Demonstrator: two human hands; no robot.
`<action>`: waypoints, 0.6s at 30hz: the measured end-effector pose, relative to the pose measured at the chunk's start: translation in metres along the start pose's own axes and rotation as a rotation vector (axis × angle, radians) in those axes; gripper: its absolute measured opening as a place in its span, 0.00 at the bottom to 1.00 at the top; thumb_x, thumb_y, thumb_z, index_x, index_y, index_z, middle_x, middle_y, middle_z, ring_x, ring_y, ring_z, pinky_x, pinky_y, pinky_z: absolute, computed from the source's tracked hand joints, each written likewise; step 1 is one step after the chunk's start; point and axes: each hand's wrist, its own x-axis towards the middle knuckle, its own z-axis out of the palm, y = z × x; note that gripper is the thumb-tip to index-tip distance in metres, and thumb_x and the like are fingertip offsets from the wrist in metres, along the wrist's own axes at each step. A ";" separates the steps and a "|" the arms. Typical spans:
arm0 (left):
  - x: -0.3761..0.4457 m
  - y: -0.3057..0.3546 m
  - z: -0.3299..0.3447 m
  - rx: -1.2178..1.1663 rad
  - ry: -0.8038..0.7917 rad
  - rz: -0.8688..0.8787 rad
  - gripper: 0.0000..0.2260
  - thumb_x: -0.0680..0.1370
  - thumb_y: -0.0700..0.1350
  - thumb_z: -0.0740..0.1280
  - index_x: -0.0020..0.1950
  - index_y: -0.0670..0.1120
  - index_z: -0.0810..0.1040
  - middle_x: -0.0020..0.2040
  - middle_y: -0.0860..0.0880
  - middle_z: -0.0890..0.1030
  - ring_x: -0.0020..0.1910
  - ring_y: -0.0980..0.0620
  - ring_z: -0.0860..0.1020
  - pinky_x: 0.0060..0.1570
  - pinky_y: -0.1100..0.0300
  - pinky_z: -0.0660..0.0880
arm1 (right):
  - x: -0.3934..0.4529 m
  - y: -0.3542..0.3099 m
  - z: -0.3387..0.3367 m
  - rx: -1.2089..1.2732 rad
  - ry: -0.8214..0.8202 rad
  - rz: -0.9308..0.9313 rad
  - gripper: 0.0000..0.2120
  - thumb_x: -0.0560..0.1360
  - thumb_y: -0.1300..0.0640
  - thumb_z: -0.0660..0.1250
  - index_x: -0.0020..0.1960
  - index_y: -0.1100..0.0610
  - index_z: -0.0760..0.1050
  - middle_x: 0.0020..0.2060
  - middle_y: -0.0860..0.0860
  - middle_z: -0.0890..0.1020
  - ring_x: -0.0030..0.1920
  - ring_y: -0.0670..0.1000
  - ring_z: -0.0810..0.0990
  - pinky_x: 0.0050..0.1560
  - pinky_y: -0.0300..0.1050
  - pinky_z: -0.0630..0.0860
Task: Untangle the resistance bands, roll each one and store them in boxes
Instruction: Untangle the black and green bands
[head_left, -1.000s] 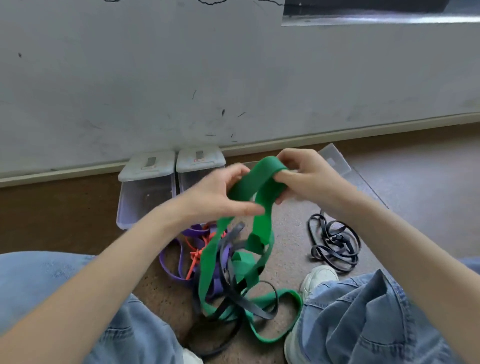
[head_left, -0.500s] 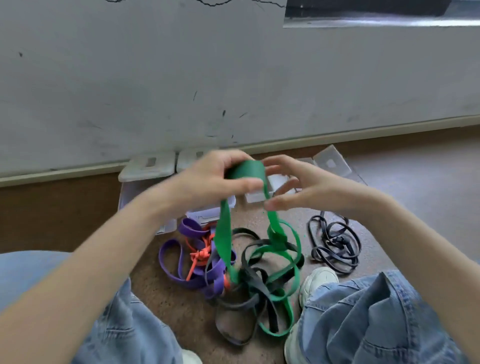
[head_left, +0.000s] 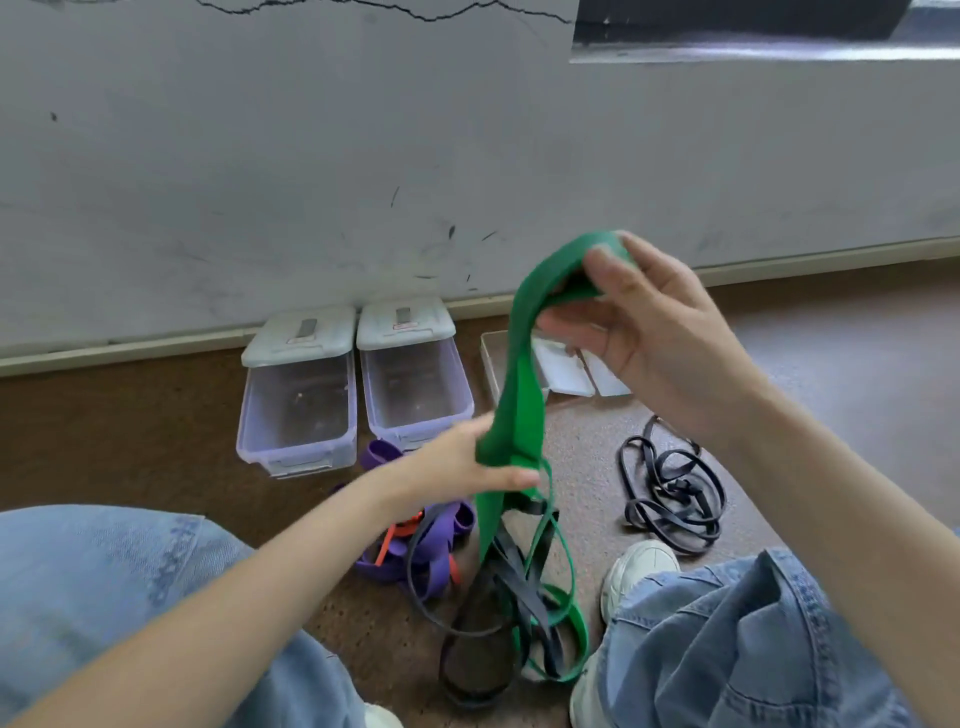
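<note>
At the middle of the view, toward 1 o'clock, the right hand (head_left: 654, 332) pinches the top fold of the green band (head_left: 519, 395) between thumb and fingers, holding it raised in front of the wall (head_left: 363, 156). Below it, at about 7 o'clock from that hand, the left hand (head_left: 457, 462) grips the same band lower down, so a wide green strip runs taut between the two. Beneath the left hand, the green band trails down into a tangle with black bands (head_left: 498, 608) on the floor (head_left: 831, 364), while purple bands (head_left: 415, 545) and an orange band (head_left: 395, 535) lie at 9 o'clock of that tangle. A separate black bundle (head_left: 670, 493) rests at 3 o'clock. Two clear lidded boxes (head_left: 301, 395) stand against the wall at 11 o'clock, with an open box (head_left: 493, 358) beside them.
</note>
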 end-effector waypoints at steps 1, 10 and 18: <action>0.001 -0.003 0.005 0.035 0.017 -0.020 0.13 0.74 0.40 0.70 0.55 0.35 0.76 0.51 0.43 0.80 0.49 0.51 0.78 0.56 0.54 0.75 | 0.002 -0.003 0.000 0.084 0.024 -0.024 0.07 0.71 0.57 0.66 0.44 0.62 0.76 0.39 0.55 0.83 0.39 0.51 0.83 0.41 0.41 0.81; -0.008 0.043 -0.060 -0.505 0.300 0.154 0.05 0.71 0.46 0.73 0.36 0.47 0.81 0.29 0.51 0.79 0.25 0.56 0.76 0.27 0.66 0.73 | -0.004 0.009 -0.046 -0.656 0.241 0.466 0.09 0.76 0.58 0.65 0.55 0.59 0.73 0.43 0.53 0.81 0.40 0.51 0.80 0.38 0.40 0.80; -0.012 0.044 -0.044 -0.124 0.080 -0.040 0.13 0.72 0.37 0.71 0.29 0.52 0.79 0.26 0.56 0.78 0.25 0.60 0.75 0.27 0.71 0.70 | -0.013 0.018 -0.050 -1.465 -0.270 0.606 0.40 0.65 0.50 0.76 0.71 0.50 0.59 0.68 0.48 0.61 0.66 0.48 0.66 0.62 0.36 0.64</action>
